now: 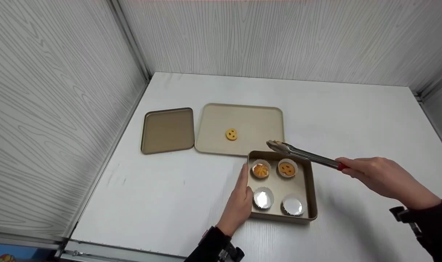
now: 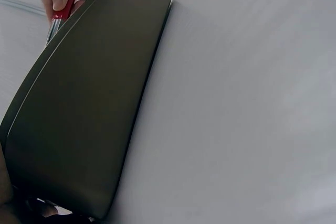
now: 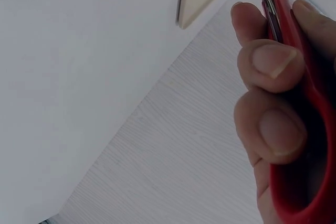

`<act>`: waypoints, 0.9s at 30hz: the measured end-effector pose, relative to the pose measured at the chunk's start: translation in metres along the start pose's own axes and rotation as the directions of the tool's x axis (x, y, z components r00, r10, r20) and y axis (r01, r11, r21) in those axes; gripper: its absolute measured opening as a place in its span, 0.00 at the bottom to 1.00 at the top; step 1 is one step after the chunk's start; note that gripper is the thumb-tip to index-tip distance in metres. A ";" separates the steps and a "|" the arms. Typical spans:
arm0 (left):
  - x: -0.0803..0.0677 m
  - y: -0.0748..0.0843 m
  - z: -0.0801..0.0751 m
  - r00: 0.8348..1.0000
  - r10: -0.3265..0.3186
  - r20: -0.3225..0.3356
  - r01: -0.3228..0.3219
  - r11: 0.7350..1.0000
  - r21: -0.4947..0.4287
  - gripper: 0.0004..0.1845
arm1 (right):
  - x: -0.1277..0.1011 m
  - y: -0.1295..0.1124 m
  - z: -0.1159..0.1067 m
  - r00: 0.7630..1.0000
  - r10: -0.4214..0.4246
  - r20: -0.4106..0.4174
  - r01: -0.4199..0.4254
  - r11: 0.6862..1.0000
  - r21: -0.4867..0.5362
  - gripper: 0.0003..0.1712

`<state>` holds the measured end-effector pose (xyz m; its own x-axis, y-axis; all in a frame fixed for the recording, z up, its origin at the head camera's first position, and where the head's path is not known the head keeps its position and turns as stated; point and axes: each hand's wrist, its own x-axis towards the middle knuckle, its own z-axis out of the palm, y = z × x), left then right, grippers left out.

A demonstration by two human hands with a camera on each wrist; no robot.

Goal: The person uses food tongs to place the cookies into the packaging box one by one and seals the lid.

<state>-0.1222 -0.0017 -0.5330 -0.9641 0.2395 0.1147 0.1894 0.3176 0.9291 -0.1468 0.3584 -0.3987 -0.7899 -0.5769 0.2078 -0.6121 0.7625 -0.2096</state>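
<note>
Head view: right hand (image 1: pixel 377 176) grips unlabelled tongs (image 1: pixel 301 153), left hand (image 1: pixel 241 198) rests flat against the baking tin (image 1: pixel 313 196).

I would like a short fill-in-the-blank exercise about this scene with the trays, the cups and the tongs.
1. The right hand grips the red handle of the ____.
2. The left hand rests against the square pan, which holds ____ paper cups.
3. On the large tray lies ____ cookie.
4. The small tray lies to the ____ of the large tray in the head view.

Missing words: tongs; four; one; left
</note>
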 end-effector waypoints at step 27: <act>0.001 0.000 0.000 1.000 -0.005 -0.002 0.005 1.000 -0.007 0.35 | -0.017 0.000 -0.024 0.987 -0.014 0.162 0.003 0.998 0.069 0.18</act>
<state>-0.1228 -0.0019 -0.5327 -0.9654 0.2362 0.1104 0.1830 0.3126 0.9321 -0.1328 0.3753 -0.3792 -0.7772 -0.6270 0.0533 -0.6152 0.7392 -0.2742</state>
